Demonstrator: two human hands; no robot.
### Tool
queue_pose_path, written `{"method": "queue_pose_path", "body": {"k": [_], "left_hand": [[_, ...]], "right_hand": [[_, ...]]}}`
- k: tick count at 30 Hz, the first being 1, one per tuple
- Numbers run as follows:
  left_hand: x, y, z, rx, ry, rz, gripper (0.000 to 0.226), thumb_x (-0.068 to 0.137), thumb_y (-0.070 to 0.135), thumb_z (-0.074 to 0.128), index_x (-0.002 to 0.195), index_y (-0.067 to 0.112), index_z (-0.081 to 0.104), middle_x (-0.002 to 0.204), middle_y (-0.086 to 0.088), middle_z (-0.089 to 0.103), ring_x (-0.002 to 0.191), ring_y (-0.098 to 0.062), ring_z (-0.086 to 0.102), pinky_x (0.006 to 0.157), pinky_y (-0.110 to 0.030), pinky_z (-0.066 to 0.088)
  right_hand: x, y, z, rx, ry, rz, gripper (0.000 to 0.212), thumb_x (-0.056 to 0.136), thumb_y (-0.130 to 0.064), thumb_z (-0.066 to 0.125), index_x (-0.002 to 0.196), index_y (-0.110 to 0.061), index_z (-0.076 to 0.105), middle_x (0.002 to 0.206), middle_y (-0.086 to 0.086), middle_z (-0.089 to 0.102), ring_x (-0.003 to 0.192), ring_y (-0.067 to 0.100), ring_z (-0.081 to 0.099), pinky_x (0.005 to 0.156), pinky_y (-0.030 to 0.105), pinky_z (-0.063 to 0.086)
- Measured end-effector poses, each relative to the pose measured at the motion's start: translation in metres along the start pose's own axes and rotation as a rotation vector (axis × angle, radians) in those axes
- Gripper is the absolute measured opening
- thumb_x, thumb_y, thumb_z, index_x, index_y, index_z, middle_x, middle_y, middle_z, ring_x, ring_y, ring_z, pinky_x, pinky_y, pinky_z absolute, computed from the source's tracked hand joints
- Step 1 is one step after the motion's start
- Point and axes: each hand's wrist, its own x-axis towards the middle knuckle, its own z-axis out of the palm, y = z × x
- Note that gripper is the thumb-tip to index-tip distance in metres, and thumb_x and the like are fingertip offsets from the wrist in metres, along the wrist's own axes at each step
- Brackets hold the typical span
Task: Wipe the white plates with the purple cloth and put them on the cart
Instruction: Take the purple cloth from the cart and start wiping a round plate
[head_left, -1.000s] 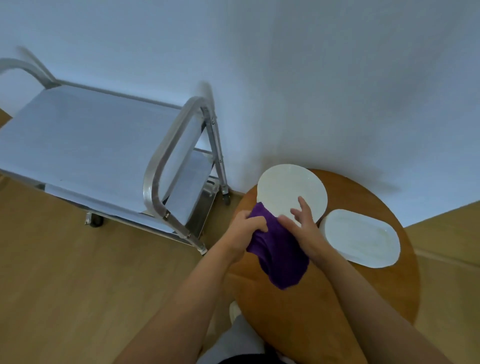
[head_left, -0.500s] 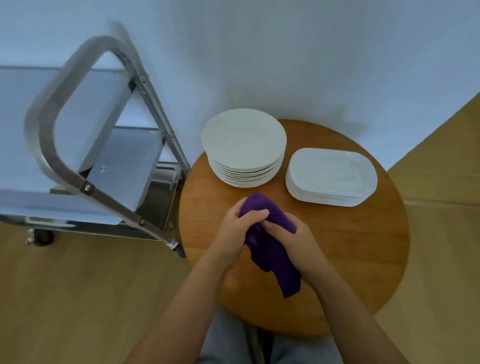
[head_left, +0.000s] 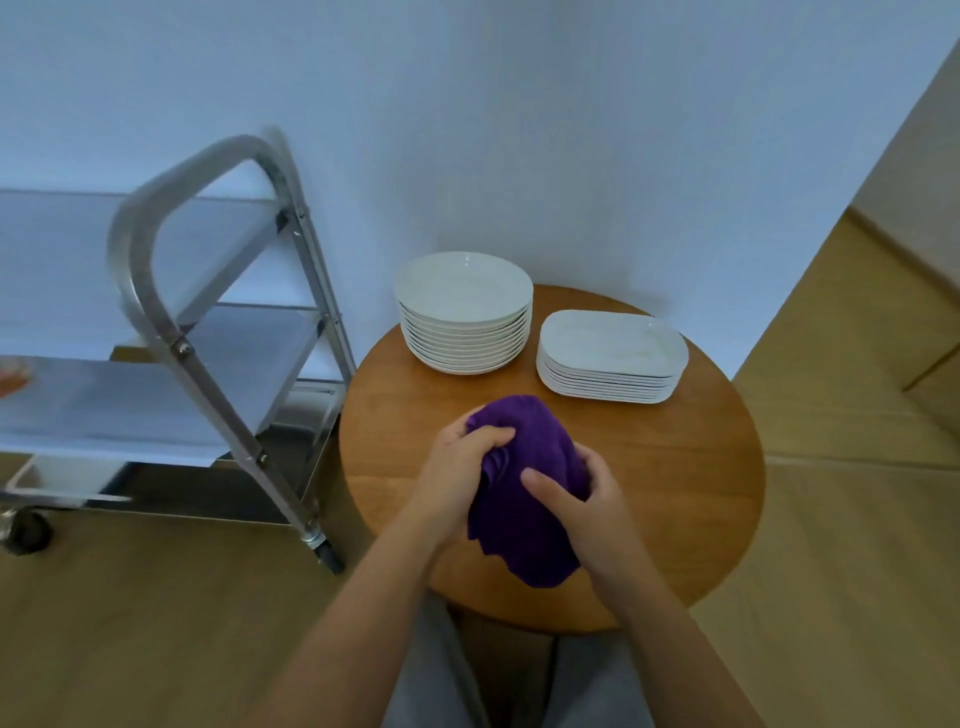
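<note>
Both hands, left hand (head_left: 457, 467) and right hand (head_left: 576, 499), bunched purple cloth (head_left: 524, 493) over table's (head_left: 675, 467) near edge | two plate stacks, round stack (head_left: 464, 312) and oblong stack (head_left: 613, 356), at far edge, unwiped | cart (head_left: 156, 332) shelves bare of plates | hardly begun

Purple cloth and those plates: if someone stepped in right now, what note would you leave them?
Left hand and right hand both grip the purple cloth above the round table.
Round plates and oblong plates sit stacked at the table's back.
Cart stands left; no plate visible on it.
Done: cloth picked up.
Left: wipe each plate, move it to the cart.
</note>
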Motion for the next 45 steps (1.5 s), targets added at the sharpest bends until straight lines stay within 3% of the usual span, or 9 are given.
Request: {"method": "queue_pose_path", "body": {"k": [2,6,11,15,19,26,29,37,45], "left_hand": [[-0.004,0.001,0.006,0.0,0.004,-0.007,0.016,0.087,0.008,0.054,0.092,0.019,0.065,0.091,-0.004,0.069,0.091,-0.023,0.064,0.079,-0.036,0.049],[-0.009,0.007,0.013,-0.045,-0.004,-0.015,0.014,0.085,0.007,0.054,0.089,0.013,0.065,0.082,-0.006,0.069,0.081,-0.022,0.064,0.076,-0.035,0.049],[0.002,0.017,0.011,-0.037,0.032,-0.022,0.02,0.084,0.005,0.055,0.101,0.009,0.066,0.098,-0.01,0.07,0.092,-0.024,0.064,0.073,-0.033,0.049],[0.014,0.025,0.006,-0.054,0.014,0.009,0.016,0.086,0.012,0.054,0.095,0.011,0.068,0.094,-0.006,0.071,0.089,-0.021,0.065,0.075,-0.031,0.05],[0.057,0.035,-0.014,-0.034,0.206,0.051,0.02,0.092,0.022,0.049,0.095,0.009,0.064,0.099,-0.009,0.068,0.09,-0.024,0.064,0.08,-0.036,0.052],[0.152,0.046,-0.063,0.175,0.517,-0.001,0.037,0.095,0.034,0.051,0.108,0.0,0.058,0.09,-0.009,0.064,0.076,-0.019,0.062,0.057,-0.027,0.051],[0.175,0.054,-0.072,0.199,0.526,-0.04,0.04,0.091,0.042,0.055,0.097,0.002,0.057,0.079,-0.009,0.064,0.067,-0.018,0.061,0.051,-0.026,0.047],[0.212,0.064,-0.074,0.425,0.429,-0.164,0.024,0.091,0.026,0.057,0.093,0.002,0.055,0.06,-0.009,0.059,0.045,-0.013,0.057,0.04,-0.021,0.043],[0.216,0.067,-0.065,0.206,0.376,-0.213,0.015,0.093,0.005,0.041,0.105,-0.002,0.046,0.069,-0.015,0.059,0.035,-0.012,0.058,0.035,-0.019,0.048]], "right_hand": [[-0.005,-0.002,-0.005,-0.042,-0.044,0.026,0.063,0.067,-0.037,0.076,0.121,-0.025,0.045,0.107,-0.005,0.062,0.09,0.013,0.064,0.064,0.023,0.054],[-0.012,-0.012,-0.014,0.01,-0.203,0.069,0.062,0.067,-0.05,0.067,0.116,-0.012,0.058,0.101,0.011,0.071,0.09,0.029,0.069,0.081,0.043,0.056],[-0.007,-0.025,-0.015,0.266,-0.208,0.075,0.042,0.07,-0.029,0.069,0.109,-0.015,0.062,0.096,0.01,0.073,0.088,0.027,0.07,0.073,0.038,0.056],[0.006,-0.031,-0.007,0.357,-0.166,0.074,0.046,0.067,-0.024,0.071,0.112,-0.018,0.061,0.1,0.008,0.072,0.094,0.028,0.068,0.077,0.041,0.055],[0.031,-0.03,-0.001,0.416,-0.066,0.076,0.04,0.071,-0.026,0.071,0.11,-0.019,0.062,0.099,0.007,0.073,0.097,0.031,0.066,0.078,0.044,0.054],[0.071,-0.027,0.01,0.4,0.039,0.126,0.034,0.068,-0.026,0.072,0.1,-0.02,0.062,0.098,0.009,0.071,0.094,0.032,0.065,0.077,0.045,0.053],[0.082,-0.027,0.016,0.357,0.036,0.13,0.034,0.067,-0.026,0.072,0.099,-0.02,0.062,0.097,0.008,0.071,0.093,0.032,0.065,0.077,0.046,0.053],[0.098,-0.027,0.023,0.317,0.057,0.147,0.033,0.066,-0.025,0.072,0.097,-0.017,0.062,0.095,0.009,0.071,0.093,0.032,0.064,0.084,0.048,0.052],[0.101,-0.021,0.023,0.353,0.145,0.204,0.023,0.078,-0.022,0.071,0.097,-0.022,0.059,0.103,0.008,0.067,0.097,0.03,0.061,0.087,0.047,0.049]]}}
